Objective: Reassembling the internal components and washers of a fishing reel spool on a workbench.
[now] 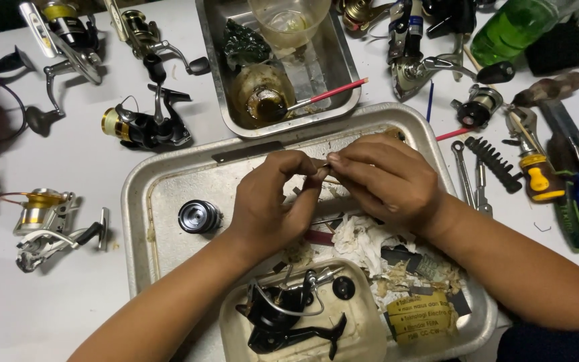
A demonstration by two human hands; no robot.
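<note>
On the white worktop a metal tray holds a stripped black reel body and a loose spool; above it, left hand and right hand both pinch a small part, reassembly seemingly unfinished

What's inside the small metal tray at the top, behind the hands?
The small metal tray holds a clear cup, a greasy round dish, a red-handled brush and a dark rag. The dish's contents are unclear.
</note>
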